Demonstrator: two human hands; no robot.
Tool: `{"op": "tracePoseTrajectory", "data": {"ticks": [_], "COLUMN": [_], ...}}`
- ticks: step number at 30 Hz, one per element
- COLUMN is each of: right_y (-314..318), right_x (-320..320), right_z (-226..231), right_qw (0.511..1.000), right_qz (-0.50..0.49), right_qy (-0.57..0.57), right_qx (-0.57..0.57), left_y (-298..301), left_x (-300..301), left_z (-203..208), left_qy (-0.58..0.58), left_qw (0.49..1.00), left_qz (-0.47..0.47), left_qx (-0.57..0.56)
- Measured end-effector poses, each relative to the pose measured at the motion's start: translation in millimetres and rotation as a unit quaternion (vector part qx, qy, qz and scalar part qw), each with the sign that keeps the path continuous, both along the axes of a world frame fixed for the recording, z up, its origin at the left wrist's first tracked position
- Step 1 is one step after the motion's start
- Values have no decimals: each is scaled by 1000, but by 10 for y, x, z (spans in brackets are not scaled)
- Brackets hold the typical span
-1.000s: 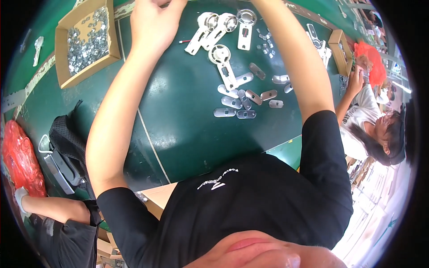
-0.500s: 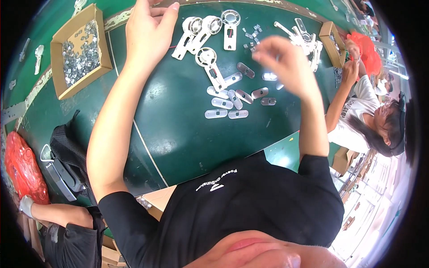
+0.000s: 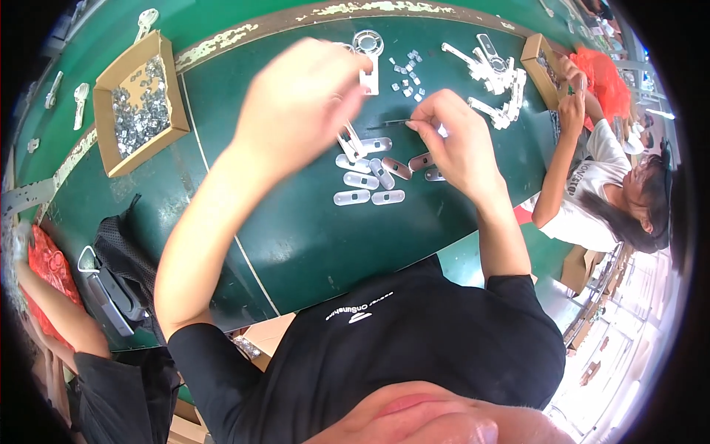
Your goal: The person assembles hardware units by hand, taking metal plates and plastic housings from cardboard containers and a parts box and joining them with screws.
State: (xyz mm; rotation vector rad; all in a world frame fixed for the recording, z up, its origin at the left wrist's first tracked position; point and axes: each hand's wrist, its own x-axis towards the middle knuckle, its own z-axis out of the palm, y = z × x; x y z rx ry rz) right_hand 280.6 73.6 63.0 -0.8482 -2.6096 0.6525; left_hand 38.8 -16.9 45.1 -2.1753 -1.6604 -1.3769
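Note:
My right hand pinches the end of a thin oval plate, seen nearly edge-on just above the green table. My left hand is smeared by motion over the white handheld-fan bodies, so its grip is unclear. One fan body shows its round head beyond that hand; the handle of another fan body shows beneath it. Several grey translucent oval plates lie between my arms, some partly behind my right hand. Small clear square pieces are scattered beyond my right hand.
An open cardboard box of small metallic pieces stands at the left. White fan parts are heaped at the right, near a smaller box. A black bag lies at the left edge. Co-workers sit on both sides.
My left hand has swung right and nearer, over the fan bodies. My right hand has come nearer and taken hold of an oval plate, which lay flat before.

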Motion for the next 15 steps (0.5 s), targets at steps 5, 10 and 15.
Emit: {"op": "tracePoseTrajectory", "data": {"ticks": [5, 10, 15], "right_y": [-45, 176, 683], "right_x": [-178, -278, -284], "right_z": [125, 62, -132], "right_qw": [987, 994, 998], "right_qz": [103, -20, -48], "right_qy": [66, 108, 35], "right_qx": [106, 21, 29], "left_y": [-163, -54, 99], "left_x": [312, 25, -366], "left_z": [2, -16, -134], "left_qy": [65, -13, -341], "left_qw": [991, 999, 932], "left_qz": [-60, 6, 75], "left_qx": [-104, -36, -96]}}
